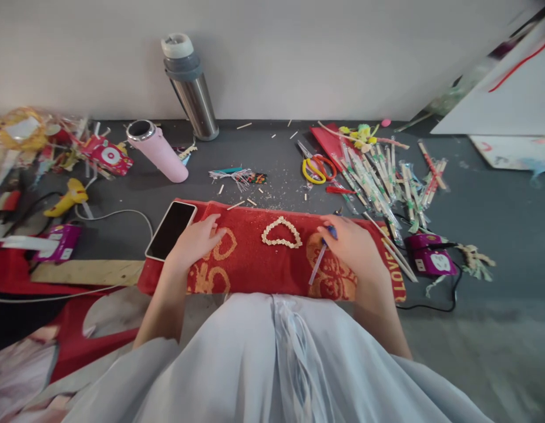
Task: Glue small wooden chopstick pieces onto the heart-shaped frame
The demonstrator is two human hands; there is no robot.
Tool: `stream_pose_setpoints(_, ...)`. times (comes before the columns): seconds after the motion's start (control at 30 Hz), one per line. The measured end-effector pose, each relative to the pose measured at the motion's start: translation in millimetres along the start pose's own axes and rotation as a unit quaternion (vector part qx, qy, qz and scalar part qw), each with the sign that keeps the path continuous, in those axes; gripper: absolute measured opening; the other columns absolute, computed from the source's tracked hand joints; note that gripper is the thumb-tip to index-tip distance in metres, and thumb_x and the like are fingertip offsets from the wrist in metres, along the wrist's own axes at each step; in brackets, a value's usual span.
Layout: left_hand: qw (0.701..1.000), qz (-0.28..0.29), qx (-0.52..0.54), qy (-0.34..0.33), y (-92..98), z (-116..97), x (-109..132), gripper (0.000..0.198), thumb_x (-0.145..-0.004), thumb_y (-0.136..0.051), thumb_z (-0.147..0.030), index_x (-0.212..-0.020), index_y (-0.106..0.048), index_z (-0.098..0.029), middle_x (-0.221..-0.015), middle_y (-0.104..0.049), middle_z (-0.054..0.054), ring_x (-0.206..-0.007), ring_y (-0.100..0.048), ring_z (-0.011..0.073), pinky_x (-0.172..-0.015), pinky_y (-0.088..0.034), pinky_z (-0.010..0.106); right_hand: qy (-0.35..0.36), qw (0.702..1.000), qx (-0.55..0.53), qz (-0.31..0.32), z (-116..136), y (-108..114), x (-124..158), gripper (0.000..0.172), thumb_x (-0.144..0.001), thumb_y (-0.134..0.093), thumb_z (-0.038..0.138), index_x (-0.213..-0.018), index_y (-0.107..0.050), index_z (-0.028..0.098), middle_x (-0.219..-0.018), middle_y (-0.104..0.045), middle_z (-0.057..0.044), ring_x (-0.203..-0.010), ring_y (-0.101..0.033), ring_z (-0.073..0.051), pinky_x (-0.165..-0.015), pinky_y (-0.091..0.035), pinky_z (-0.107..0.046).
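Note:
On the red cloth (pixel 255 276), between my hands, lies a small open outline (pixel 281 232) made of short pale wooden pieces, roughly a half-heart or rounded triangle. My left hand (pixel 195 242) rests on the cloth with its fingers stretched out, holding nothing, beside a white-edged phone (pixel 171 229). My right hand (pixel 349 241) is closed around a blue hot glue gun (pixel 329 235), mostly hidden by the hand. From its back sticks a translucent glue stick (pixel 317 265), pointing toward me; a dark tip shows beyond my fingers. Neither hand touches the wooden outline.
A steel thermos (pixel 195 94) and pink tumbler (pixel 160 153) stand behind. Scissors (pixel 316 167) lie near wrapped chopsticks (pixel 369 176). A yellow glue gun (pixel 67 198) rests left; purple boxes (pixel 63 242) with cords sit at both sides. Wood scraps dot the grey table (pixel 263 141).

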State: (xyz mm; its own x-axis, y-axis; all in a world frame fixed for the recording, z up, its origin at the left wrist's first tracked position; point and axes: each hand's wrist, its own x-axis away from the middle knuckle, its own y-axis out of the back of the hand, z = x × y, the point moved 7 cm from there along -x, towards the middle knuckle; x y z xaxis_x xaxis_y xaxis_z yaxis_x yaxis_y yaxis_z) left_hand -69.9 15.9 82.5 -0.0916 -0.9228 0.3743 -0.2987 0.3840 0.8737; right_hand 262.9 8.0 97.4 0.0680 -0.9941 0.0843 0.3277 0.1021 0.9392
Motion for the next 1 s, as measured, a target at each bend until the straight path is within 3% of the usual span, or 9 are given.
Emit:
stream_pose_setpoints(0.07, 1.0, -0.008, -0.024, -0.01, -2.5, -8.8, -0.9, 0.059, -0.097, -0.042, -0.046, -0.146, -0.046, -0.015, -0.137, -0.064, 0.014, -0.125, -0.062, 0.0298, -0.105, -0.046, 0.039, -0.042, 0.998, 0.028, -0.031, -23.5, 4.0, 5.9, 0.035, -0.095, -0.05, 0.029, -0.125, -0.063, 0.014, -0.12, -0.071, -0.015, -0.104, -0.07, -0.03, -0.086, -0.052, -0.04)
stream_pose_setpoints(0.2, 0.998, -0.005, -0.054, -0.025, -10.5, -31.1, -5.7, 0.058, -0.098, -0.041, -0.04, -0.148, -0.043, -0.01, -0.145, -0.058, 0.016, -0.133, -0.056, 0.0316, -0.111, -0.042, 0.041, -0.119, 0.991, 0.063, -0.027, -64.3, 5.1, 19.0, 0.037, -0.095, -0.049, 0.029, -0.126, -0.062, 0.013, -0.124, -0.07, -0.016, -0.113, -0.066, -0.033, -0.09, -0.051, -0.042)
stream_pose_setpoints(0.37, 0.995, -0.001, -0.101, -0.021, -13.6, -44.3, -12.5, 0.055, -0.099, -0.039, -0.037, -0.144, -0.048, -0.008, -0.141, -0.059, 0.019, -0.128, -0.059, 0.0343, -0.105, -0.046, 0.044, -0.193, 0.977, 0.094, -0.015, -93.7, 9.2, 29.8, 0.037, -0.096, -0.046, 0.029, -0.124, -0.065, 0.014, -0.121, -0.071, -0.016, -0.108, -0.068, -0.034, -0.085, -0.05, -0.042)
stream_pose_setpoints(0.6, 0.986, -0.067, -0.141, -0.066, -11.3, -64.7, -22.3, 0.047, -0.099, -0.031, -0.031, -0.132, -0.061, -0.017, -0.132, -0.066, 0.013, -0.116, -0.065, 0.0315, -0.092, -0.052, 0.041, -0.195, 0.972, 0.127, -0.02, -99.2, 7.5, 16.5, 0.035, -0.096, -0.043, 0.027, -0.115, -0.071, 0.017, -0.113, -0.074, -0.017, -0.103, -0.07, -0.033, -0.08, -0.048, -0.039)
stream_pose_setpoints(0.8, 0.984, -0.042, -0.149, -0.089, -26.4, -92.8, -44.0, 0.045, -0.099, -0.03, -0.03, -0.127, -0.065, -0.021, -0.122, -0.072, 0.013, -0.111, -0.068, 0.0309, -0.086, -0.052, 0.039, -0.207, 0.968, 0.141, -0.005, -108.0, -2.2, -2.3, 0.037, -0.093, -0.045, 0.022, -0.119, -0.07, 0.014, -0.117, -0.071, -0.021, -0.104, -0.068, -0.033, -0.08, -0.049, -0.039)
stream_pose_setpoints(1.0, 0.981, -0.031, -0.171, -0.084, -34.2, -97.2, -61.9, 0.045, -0.098, -0.03, -0.026, -0.119, -0.068, -0.017, -0.114, -0.073, 0.019, -0.104, -0.07, 0.0347, -0.08, -0.053, 0.042, -0.228, 0.966, 0.119, -0.021, -114.2, -7.0, -8.0, 0.034, -0.092, -0.044, 0.021, -0.111, -0.071, 0.013, -0.118, -0.069, -0.021, -0.104, -0.068, -0.031, -0.079, -0.049, -0.037)
